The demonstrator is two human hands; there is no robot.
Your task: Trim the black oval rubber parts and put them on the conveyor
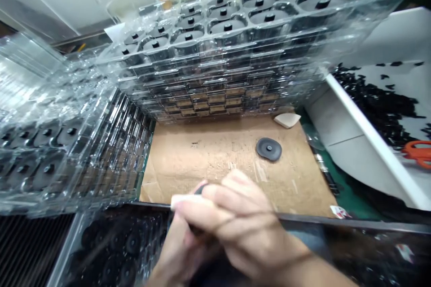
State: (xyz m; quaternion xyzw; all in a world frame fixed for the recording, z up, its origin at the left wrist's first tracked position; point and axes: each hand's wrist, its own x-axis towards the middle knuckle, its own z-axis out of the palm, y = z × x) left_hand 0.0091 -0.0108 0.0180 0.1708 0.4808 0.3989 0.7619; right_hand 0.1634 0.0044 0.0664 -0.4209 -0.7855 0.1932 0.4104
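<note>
Head view: right hand (239,219) clenched on a small dark item (201,189), the item mostly hidden by fingers; left hand (178,246) held close beneath, its grip not shown. Black disc (268,149) set alone on a cardboard sheet (202,161). Clear plastic trays (215,67) stacked alongside, top cells filled with black discs, lower layers unclear. Loose black pieces (373,98) heaped in a white bin (370,143).

Bright, even light, apparently from above, with only faint, soft shadows on the cardboard (208,161). Hard white glare along the edges of the clear plastic trays (215,54), heaviest at far left. Strong wide-angle bending toward the left and right edges. Slight softness on the near hands (232,224). Dim, murky reflections along the near bottom edge.
</note>
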